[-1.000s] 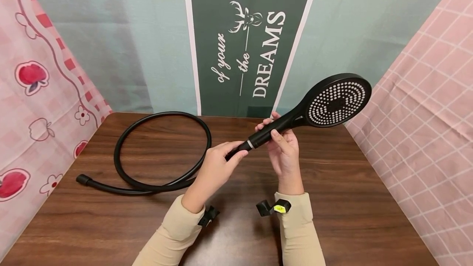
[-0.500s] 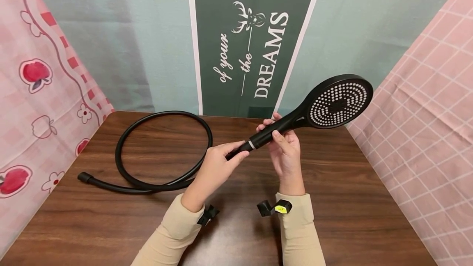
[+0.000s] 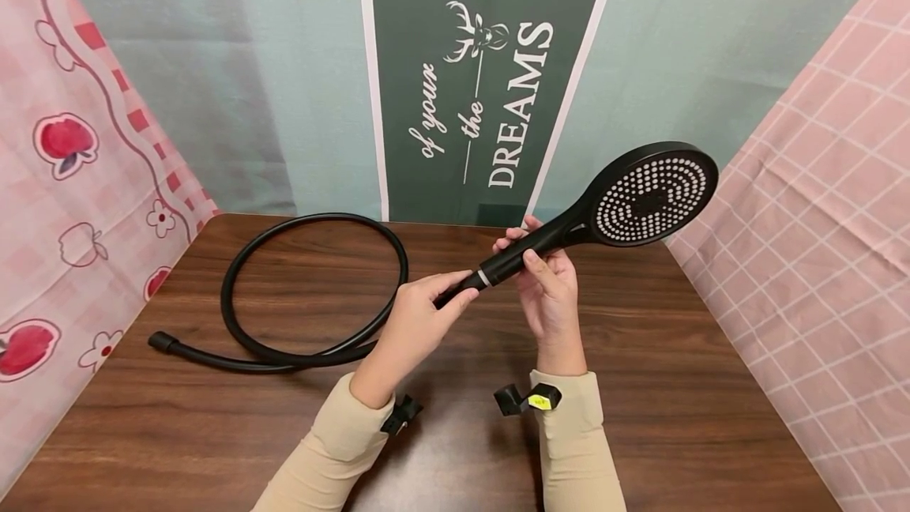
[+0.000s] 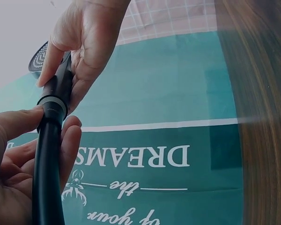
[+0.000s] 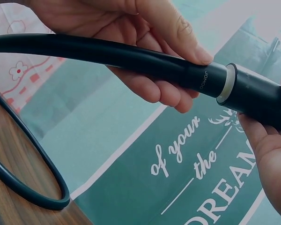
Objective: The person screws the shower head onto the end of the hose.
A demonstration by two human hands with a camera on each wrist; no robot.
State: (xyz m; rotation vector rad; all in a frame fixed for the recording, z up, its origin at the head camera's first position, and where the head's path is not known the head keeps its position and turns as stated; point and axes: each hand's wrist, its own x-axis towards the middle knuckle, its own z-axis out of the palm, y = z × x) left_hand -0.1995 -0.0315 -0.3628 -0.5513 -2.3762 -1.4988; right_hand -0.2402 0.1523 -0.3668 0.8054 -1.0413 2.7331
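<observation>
A black shower head [image 3: 650,200] with pale nozzles tilts up to the right above the table. My right hand [image 3: 550,291] grips its handle [image 3: 522,253], thumb in front and fingers behind. My left hand [image 3: 423,314] pinches the end fitting of the black shower hose [image 3: 313,220] between thumb and fingers. That fitting [image 5: 208,77] meets the handle's lower end, and a pale ring [image 5: 228,83] shows at the joint. In the left wrist view, hose and handle run in one line through both hands. How deeply the fitting sits inside the handle is hidden.
The hose lies in a big loop on the brown wooden table [image 3: 661,417], its other end [image 3: 162,342] at the left. A green printed cloth [image 3: 490,85] hangs behind. Pink cloths [image 3: 817,220] flank the table. A small black camera [image 3: 526,400] sits on each wrist.
</observation>
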